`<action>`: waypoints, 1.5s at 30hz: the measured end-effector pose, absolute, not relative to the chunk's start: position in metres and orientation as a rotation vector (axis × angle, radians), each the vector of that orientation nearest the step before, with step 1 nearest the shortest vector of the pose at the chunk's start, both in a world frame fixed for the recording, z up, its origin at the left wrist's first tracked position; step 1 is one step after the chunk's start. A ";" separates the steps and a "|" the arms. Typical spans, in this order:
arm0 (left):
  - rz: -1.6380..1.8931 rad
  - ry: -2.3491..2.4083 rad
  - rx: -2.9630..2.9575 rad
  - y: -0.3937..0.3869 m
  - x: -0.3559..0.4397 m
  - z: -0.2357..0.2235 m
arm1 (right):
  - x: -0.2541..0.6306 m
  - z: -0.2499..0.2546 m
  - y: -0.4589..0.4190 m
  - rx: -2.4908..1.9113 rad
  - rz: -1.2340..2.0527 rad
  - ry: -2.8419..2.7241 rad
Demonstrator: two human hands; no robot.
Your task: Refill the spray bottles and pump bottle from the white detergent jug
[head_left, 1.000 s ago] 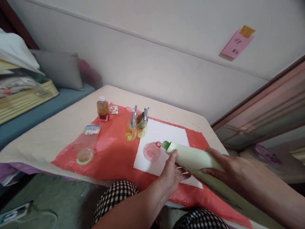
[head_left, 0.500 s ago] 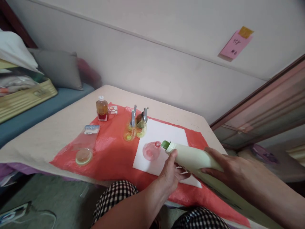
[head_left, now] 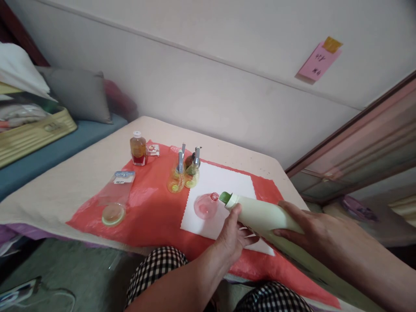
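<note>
A long pale green bottle is tilted, its open green spout pointing left. My left hand supports it from below near the neck, thumb on the side. Farther back, my right hand wraps round its body. Just left of the spout, and close to it, is the narrow mouth of a round clear pink bottle on a white sheet. Whether the two mouths touch, or any liquid is flowing, I cannot make out.
Behind the pink bottle stand clear yellow bottles with grey tops. A bottle of amber liquid, a small box, a round lid and a clear packet are on the left of the red plastic sheet. A wall rises behind.
The camera view has shifted very slightly. Both hands keep the same hold on the pale green bottle, and its tilt looks unchanged.
</note>
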State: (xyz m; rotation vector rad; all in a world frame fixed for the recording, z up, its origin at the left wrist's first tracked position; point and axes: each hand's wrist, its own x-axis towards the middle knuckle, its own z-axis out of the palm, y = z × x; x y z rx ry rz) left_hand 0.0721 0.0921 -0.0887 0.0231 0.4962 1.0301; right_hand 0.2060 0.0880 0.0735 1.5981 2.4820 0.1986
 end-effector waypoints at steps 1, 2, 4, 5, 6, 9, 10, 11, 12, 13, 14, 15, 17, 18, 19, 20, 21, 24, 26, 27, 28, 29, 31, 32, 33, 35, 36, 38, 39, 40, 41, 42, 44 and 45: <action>1.028 0.501 0.023 0.092 0.072 -0.088 | 0.206 0.073 0.088 1.594 0.207 2.489; 1.027 0.503 0.022 0.092 0.071 -0.087 | 0.206 0.073 0.088 1.595 0.213 2.489; 1.027 0.501 0.020 0.091 0.071 -0.086 | 0.206 0.074 0.089 1.609 0.205 2.469; 1.027 0.499 0.019 0.091 0.071 -0.086 | 0.205 0.075 0.089 1.616 0.199 2.460; 1.025 0.496 0.018 0.091 0.071 -0.086 | 0.204 0.075 0.089 1.616 0.193 2.454; 1.025 0.481 0.016 0.091 0.071 -0.087 | 0.202 0.077 0.088 1.611 0.172 2.445; 1.028 0.475 0.017 0.091 0.072 -0.088 | 0.202 0.077 0.087 1.612 0.173 2.440; 1.030 0.470 0.018 0.091 0.072 -0.089 | 0.202 0.077 0.087 1.616 0.176 2.432; 1.031 0.466 0.018 0.091 0.072 -0.089 | 0.202 0.076 0.086 1.619 0.182 2.424; 1.031 0.467 0.021 0.091 0.072 -0.090 | 0.203 0.076 0.086 1.622 0.200 2.420; 1.030 0.470 0.023 0.091 0.072 -0.090 | 0.203 0.075 0.086 1.618 0.208 2.418; 1.029 0.473 0.025 0.091 0.072 -0.090 | 0.204 0.075 0.086 1.612 0.208 2.421; 1.029 0.476 0.031 0.091 0.072 -0.089 | 0.204 0.074 0.086 1.600 0.198 2.437; 1.031 0.476 0.033 0.091 0.072 -0.089 | 0.204 0.074 0.086 1.596 0.191 2.450; 1.032 0.475 0.035 0.091 0.072 -0.089 | 0.204 0.075 0.086 1.596 0.183 2.463; 1.033 0.473 0.037 0.090 0.072 -0.089 | 0.204 0.075 0.087 1.596 0.177 2.475; 1.036 0.471 0.039 0.090 0.072 -0.089 | 0.204 0.075 0.087 1.599 0.178 2.485; 1.033 0.471 0.032 0.091 0.073 -0.090 | 0.205 0.076 0.086 1.594 0.196 2.506; 1.024 0.480 0.020 0.092 0.074 -0.091 | 0.206 0.076 0.086 1.587 0.225 2.508; 1.021 0.484 0.016 0.092 0.074 -0.091 | 0.207 0.076 0.086 1.586 0.222 2.504; 1.018 0.487 0.013 0.092 0.075 -0.092 | 0.207 0.076 0.087 1.586 0.213 2.502; 1.020 0.487 0.012 0.092 0.075 -0.092 | 0.207 0.076 0.087 1.588 0.203 2.504; 1.022 0.482 0.008 0.093 0.075 -0.092 | 0.208 0.075 0.089 1.584 0.186 2.525; 1.023 0.479 0.006 0.092 0.075 -0.092 | 0.208 0.075 0.089 1.581 0.186 2.538; 1.024 0.478 0.006 0.092 0.074 -0.092 | 0.208 0.074 0.090 1.575 0.191 2.552; 1.026 0.481 0.008 0.092 0.074 -0.091 | 0.209 0.073 0.090 1.570 0.204 2.566; 1.027 0.481 0.009 0.092 0.074 -0.091 | 0.210 0.072 0.090 1.573 0.217 2.571; 1.031 0.476 0.012 0.091 0.073 -0.091 | 0.212 0.069 0.090 1.576 0.237 2.586; 1.032 0.473 0.013 0.091 0.073 -0.091 | 0.213 0.067 0.090 1.576 0.238 2.593; 1.031 0.471 0.014 0.091 0.073 -0.091 | 0.214 0.066 0.091 1.578 0.241 2.600; 1.030 0.470 0.013 0.091 0.072 -0.091 | 0.215 0.065 0.091 1.580 0.245 2.603; 1.028 0.472 0.011 0.091 0.072 -0.091 | 0.215 0.064 0.091 1.582 0.251 2.601; 1.025 0.472 0.006 0.091 0.072 -0.090 | 0.215 0.064 0.092 1.588 0.263 2.586; 1.025 0.474 0.006 0.091 0.072 -0.090 | 0.215 0.065 0.092 1.590 0.264 2.575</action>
